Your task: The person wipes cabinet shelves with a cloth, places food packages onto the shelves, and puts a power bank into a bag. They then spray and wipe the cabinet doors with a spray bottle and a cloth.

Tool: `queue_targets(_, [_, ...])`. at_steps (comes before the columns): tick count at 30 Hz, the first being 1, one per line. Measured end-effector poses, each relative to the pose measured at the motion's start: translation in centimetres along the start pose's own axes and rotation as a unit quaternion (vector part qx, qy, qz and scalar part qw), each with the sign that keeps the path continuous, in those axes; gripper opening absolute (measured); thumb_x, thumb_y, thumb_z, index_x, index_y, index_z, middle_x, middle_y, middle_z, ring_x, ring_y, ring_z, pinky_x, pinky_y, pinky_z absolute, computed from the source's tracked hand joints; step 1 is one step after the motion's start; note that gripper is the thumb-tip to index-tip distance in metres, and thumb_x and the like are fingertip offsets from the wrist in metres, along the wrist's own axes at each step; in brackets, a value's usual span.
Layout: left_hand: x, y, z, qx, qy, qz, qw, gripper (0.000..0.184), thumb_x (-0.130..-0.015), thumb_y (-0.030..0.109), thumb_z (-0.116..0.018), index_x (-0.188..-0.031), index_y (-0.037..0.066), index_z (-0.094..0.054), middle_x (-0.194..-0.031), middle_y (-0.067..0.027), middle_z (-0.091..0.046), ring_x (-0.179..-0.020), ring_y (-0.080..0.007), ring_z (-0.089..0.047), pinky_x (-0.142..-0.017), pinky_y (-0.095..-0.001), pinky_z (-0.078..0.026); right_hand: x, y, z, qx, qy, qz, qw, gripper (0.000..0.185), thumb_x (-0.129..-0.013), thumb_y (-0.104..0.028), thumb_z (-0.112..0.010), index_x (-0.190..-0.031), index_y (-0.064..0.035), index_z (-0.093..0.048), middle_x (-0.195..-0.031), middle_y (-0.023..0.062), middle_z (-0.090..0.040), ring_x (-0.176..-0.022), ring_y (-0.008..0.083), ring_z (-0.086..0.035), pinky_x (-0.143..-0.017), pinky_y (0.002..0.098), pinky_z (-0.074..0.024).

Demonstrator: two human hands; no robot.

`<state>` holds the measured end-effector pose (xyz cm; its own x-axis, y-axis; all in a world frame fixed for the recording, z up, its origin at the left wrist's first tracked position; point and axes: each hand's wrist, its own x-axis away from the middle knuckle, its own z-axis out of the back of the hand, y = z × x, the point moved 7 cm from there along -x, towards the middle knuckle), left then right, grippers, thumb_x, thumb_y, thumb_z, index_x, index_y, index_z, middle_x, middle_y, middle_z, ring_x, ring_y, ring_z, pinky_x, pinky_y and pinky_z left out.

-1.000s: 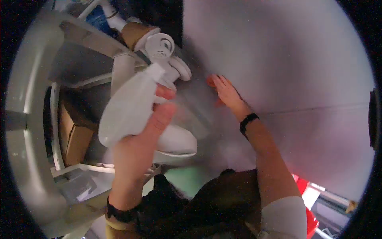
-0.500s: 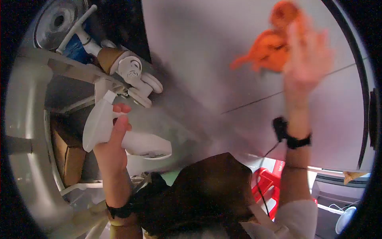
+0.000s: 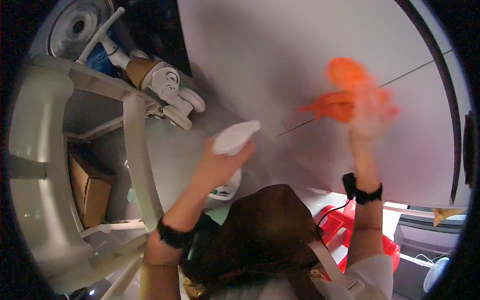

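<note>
My left hand (image 3: 220,161) is closed around a white spray bottle (image 3: 227,187). Its pale trigger head (image 3: 237,137) sticks out above the fingers and tilts toward the upper right. At the right, my right hand (image 3: 369,115) is smeared by motion over a bright orange cloth (image 3: 334,106), pressed against a smooth pale panel (image 3: 280,55). The cloth bunches up past the fingers and spreads to their left. Exactly how the fingers grip it is blurred.
A white frame (image 3: 137,150) stands at the left, with a cardboard box (image 3: 95,192) behind its bars. Above it are white pipe fittings (image 3: 172,95) and a round metal disc (image 3: 75,27). A red plastic stool (image 3: 345,225) is at lower right. A dark seam (image 3: 407,74) crosses the panel.
My left hand has moved right, away from the frame, with the spray bottle, whose head now points upper right. My right hand has slid down the panel, and the orange cloth moved with it.
</note>
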<state>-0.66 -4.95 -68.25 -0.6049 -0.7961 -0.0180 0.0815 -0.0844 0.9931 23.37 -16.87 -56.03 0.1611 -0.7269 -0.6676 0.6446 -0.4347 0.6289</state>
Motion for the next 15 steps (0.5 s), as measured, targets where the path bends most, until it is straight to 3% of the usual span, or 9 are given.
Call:
queue_targets(2, [-1.5, -2.7, -3.2, 0.026, 0.029, 0.048, 0.998, 0.029, -0.076, 0.021, -0.069, -0.094, 0.000, -0.064, -0.078, -0.0090, -0.067, -0.073, -0.0193, -0.065, -0.066, -0.0327, -0.049, -2.6, 4.1, 4.3, 0.065, 0.066, -0.097, 0.991, 0.044, -0.091, -0.013, -0.039, -0.135, -0.0138, -0.044, -0.136, 0.0121, -0.043, -0.126, 0.0347, -0.036, -0.103, 0.0509, -0.0247])
queue_targets(6, [-3.7, -3.7, -6.0, 0.013, 0.064, 0.042, 0.997, 0.025, -0.076, 0.019, -0.067, -0.092, 0.000, -0.064, -0.073, -0.0113, -0.065, -0.068, -0.0210, -0.065, -0.062, -0.0329, -0.049, -0.3, 3.0, 2.3, 0.097, 0.121, -0.152, 0.976, 0.046, -0.091, -0.015, -0.041, -0.136, -0.0121, -0.041, -0.134, 0.0118, -0.044, -0.124, 0.0339, -0.039, -0.100, 0.0518, -0.0275])
queue_targets(8, [-4.0, -4.3, -6.5, 0.039, 0.078, 0.067, 0.994, 0.024, -0.076, 0.018, -0.067, -0.090, 0.000, -0.064, -0.074, -0.0109, -0.066, -0.068, -0.0193, -0.065, -0.062, -0.0321, -0.049, 3.4, -4.0, -5.8, 0.019, -0.172, -0.155, 0.973, 0.051, -0.091, -0.022, -0.044, -0.139, -0.0096, -0.032, -0.132, 0.0123, -0.045, -0.122, 0.0283, -0.041, -0.098, 0.0469, -0.0326])
queue_targets(9, [-3.9, -4.2, -6.3, 0.036, 0.074, 0.067, 0.994, 0.024, -0.076, 0.018, -0.067, -0.090, 0.000, -0.064, -0.074, -0.0109, -0.066, -0.068, -0.0193, -0.065, -0.062, -0.0321, -0.049, 1.7, -8.5, -7.1, -0.134, -0.589, -0.109, 0.789, 0.050, -0.092, -0.020, -0.044, -0.139, -0.0105, -0.032, -0.135, 0.0098, -0.043, -0.122, 0.0217, -0.041, -0.097, 0.0420, -0.0350])
queue_targets(10, [-3.8, -3.5, -5.0, 0.015, 0.103, 0.045, 0.994, 0.024, -0.076, 0.018, -0.067, -0.090, 0.000, -0.064, -0.074, -0.0102, -0.066, -0.067, -0.0180, -0.064, -0.062, -0.0315, -0.049, 5.8, -13.5, -9.2, -0.371, -0.346, -0.056, 0.860, 0.047, -0.090, -0.017, -0.047, -0.135, -0.0076, -0.039, -0.137, 0.0063, -0.041, -0.123, 0.0179, -0.040, -0.098, 0.0382, -0.0351])
queue_targets(11, [-3.7, -2.7, -3.8, -0.006, 0.130, 0.022, 0.991, 0.023, -0.076, 0.018, -0.067, -0.090, 0.000, -0.064, -0.074, -0.0095, -0.066, -0.066, -0.0167, -0.064, -0.062, -0.0308, -0.049, 7.4, -16.1, -9.5, -0.677, -0.205, -0.129, 0.695, 0.032, -0.088, -0.018, -0.048, -0.117, -0.0091, -0.055, -0.085, 0.0077, -0.063, -0.074, 0.0222, -0.060, -0.064, 0.0389, -0.0470])
queue_targets(13, [-3.4, -1.8, -2.3, -0.002, 0.149, 0.022, 0.989, 0.022, -0.077, 0.017, -0.066, -0.091, -0.001, -0.064, -0.075, -0.0088, -0.066, -0.068, -0.0155, -0.063, -0.063, -0.0304, -0.048, 13.2, -22.0, -11.0, -0.452, -0.027, 0.157, 0.878, 0.041, -0.085, -0.016, -0.049, -0.124, -0.0028, -0.048, -0.100, 0.0072, -0.062, -0.087, 0.0211, -0.059, -0.070, 0.0389, -0.0483])
queue_targets(14, [-3.0, -1.8, -1.4, 0.003, 0.171, 0.032, 0.985, 0.022, -0.078, 0.016, -0.066, -0.091, -0.001, -0.064, -0.077, -0.0082, -0.066, -0.070, -0.0142, -0.063, -0.064, -0.0299, -0.048, 13.0, -21.5, -10.9, -0.451, -0.026, 0.157, 0.878, 0.041, -0.085, -0.016, -0.049, -0.124, -0.0028, -0.048, -0.100, 0.0072, -0.062, -0.087, 0.0211, -0.059, -0.070, 0.0389, -0.0483])
queue_targets(15, [-2.8, -0.8, -0.8, -0.002, 0.191, -0.045, 0.981, 0.021, -0.080, 0.015, -0.065, -0.093, -0.001, -0.064, -0.080, -0.0073, -0.066, -0.073, -0.0125, -0.062, -0.067, -0.0285, -0.048, 12.3, -20.2, -10.3, -0.425, -0.062, 0.144, 0.891, 0.047, -0.084, -0.017, -0.049, -0.128, -0.0017, -0.044, -0.112, 0.0074, -0.057, -0.098, 0.0210, -0.056, -0.074, 0.0382, -0.0479])
